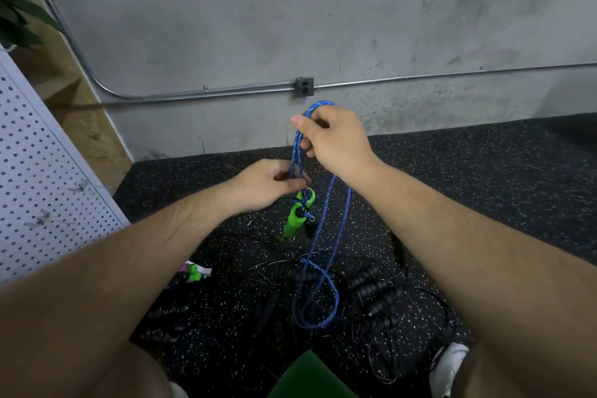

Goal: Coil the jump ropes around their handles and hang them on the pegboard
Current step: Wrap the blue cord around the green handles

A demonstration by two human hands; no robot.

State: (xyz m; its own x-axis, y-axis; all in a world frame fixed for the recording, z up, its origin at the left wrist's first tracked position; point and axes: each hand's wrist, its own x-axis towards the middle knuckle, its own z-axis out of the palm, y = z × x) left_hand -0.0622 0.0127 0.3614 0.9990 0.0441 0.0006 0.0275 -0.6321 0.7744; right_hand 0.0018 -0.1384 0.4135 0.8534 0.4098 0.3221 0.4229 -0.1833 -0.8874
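In the head view, the blue jump rope [323,104] is pinched just above its green handles [297,214] by the left hand [265,182], and a doubled bend higher above them is gripped by the right hand [332,139].

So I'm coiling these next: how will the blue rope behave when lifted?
Probably floppy: the blue rope hangs limp from the right hand and loops slackly below. Its braided surface likely resists slipping. The green handles hang under the left hand, so may swing.
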